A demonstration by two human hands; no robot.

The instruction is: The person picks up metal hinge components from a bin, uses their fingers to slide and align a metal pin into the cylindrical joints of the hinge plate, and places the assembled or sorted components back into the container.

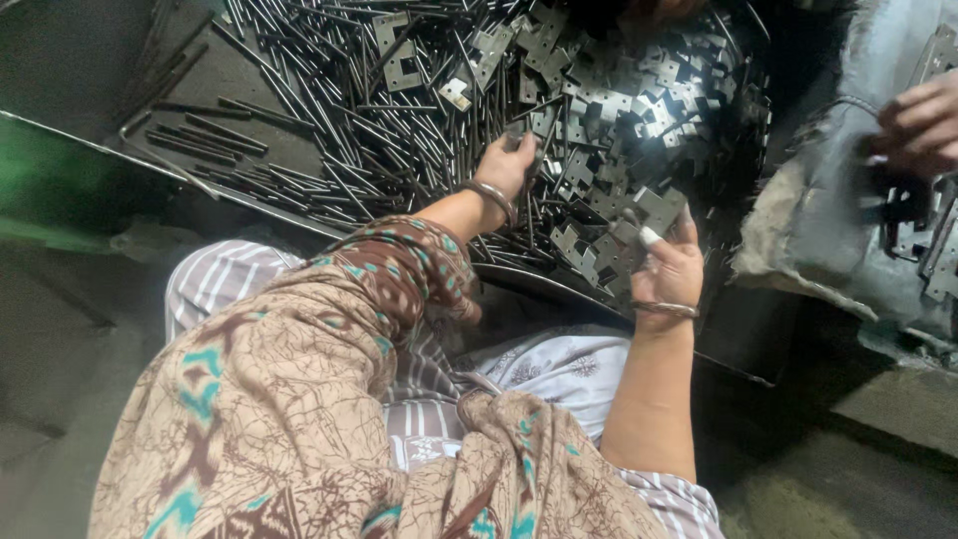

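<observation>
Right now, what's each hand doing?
Left hand: closed on thin metal rods in the pile.
Right hand: closed on flat metal plates.

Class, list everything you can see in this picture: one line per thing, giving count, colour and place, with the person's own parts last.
Metal pins: too many to count, dark grey, heaped on the tray's left and middle.
Flat metal plates: too many to count, silvery grey, piled on the tray's right.
Tray: one, dark, across the top.
Green surface: one, at the left edge.
Grey sack: one, at right, with more plates.
Co-worker's hand: one, at the right edge, over the sack.
Patterned cloth: one, brown and teal, over the lap.
Bangles: two, silvery, one on each wrist.
Left hand: in the pins, gripping some.
Right hand: holding plates at the pile's near edge.
</observation>
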